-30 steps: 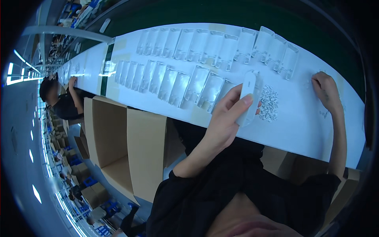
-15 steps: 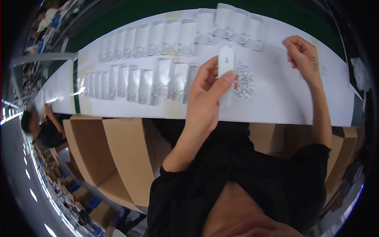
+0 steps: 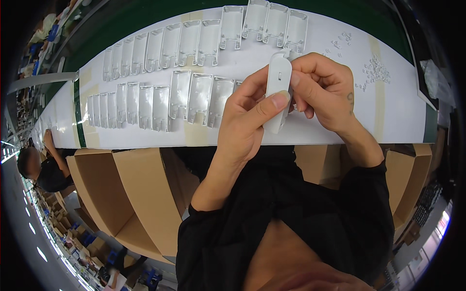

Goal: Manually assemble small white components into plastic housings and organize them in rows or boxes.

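Upright above the table, a long white plastic housing (image 3: 279, 72) with rounded ends and a small slot is gripped in my left hand (image 3: 245, 114), thumb across its front. My right hand (image 3: 324, 87) is at the housing's right edge, fingers curled and thumb tip close against it. Whatever those fingers pinch is hidden behind the thumb and the housing. Beyond and left of my hands, open white plastic shells lie in a back row (image 3: 208, 42) and a front row (image 3: 198, 99). My left hand covers the right end of the front row.
Small clear parts (image 3: 376, 72) lie scattered on the right of the white tabletop (image 3: 335, 131), with more clear bits (image 3: 345, 39) farther back. Open cardboard boxes (image 3: 141, 194) stand below the near edge. A clear plastic bag (image 3: 437, 80) hangs at the right. Another person (image 3: 48, 169) sits far left.
My right hand has come left from the right side of the table to the housing. The housing has turned slightly in my left hand, and the view has shifted a little.
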The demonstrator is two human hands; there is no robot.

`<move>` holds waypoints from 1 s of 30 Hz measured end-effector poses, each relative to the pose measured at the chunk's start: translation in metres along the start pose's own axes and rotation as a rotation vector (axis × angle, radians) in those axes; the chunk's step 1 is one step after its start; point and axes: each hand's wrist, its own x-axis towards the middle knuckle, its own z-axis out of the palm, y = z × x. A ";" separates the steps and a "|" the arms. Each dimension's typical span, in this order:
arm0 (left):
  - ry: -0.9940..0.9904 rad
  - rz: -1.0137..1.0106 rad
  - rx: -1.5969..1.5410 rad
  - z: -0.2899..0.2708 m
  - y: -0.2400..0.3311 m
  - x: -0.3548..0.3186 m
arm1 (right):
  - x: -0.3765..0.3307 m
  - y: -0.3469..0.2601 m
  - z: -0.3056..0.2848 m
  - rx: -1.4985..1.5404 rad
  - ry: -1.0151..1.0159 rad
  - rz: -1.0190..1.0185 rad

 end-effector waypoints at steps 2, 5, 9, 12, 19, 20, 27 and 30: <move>-0.027 -0.002 -0.020 -0.001 0.001 0.001 | 0.002 0.000 0.000 -0.003 -0.017 -0.024; 0.001 -0.002 -0.013 -0.001 0.002 0.002 | 0.004 -0.002 -0.002 0.088 -0.043 0.027; -0.014 0.018 0.000 -0.003 0.005 0.006 | 0.011 -0.003 0.003 0.129 -0.046 0.029; -0.026 0.042 0.017 -0.006 0.011 0.009 | 0.019 -0.005 0.007 0.116 -0.050 0.026; 0.387 0.660 0.942 -0.014 0.014 0.002 | 0.025 0.008 0.011 0.149 -0.070 -0.089; 0.436 0.699 1.295 -0.025 0.013 -0.014 | 0.034 0.002 0.015 0.165 -0.071 -0.096; 0.446 0.498 1.842 -0.039 -0.020 -0.041 | 0.300 0.045 -0.034 -0.492 0.153 0.112; 0.437 0.561 1.812 -0.045 -0.024 -0.042 | 0.332 0.106 -0.052 -0.702 0.083 0.252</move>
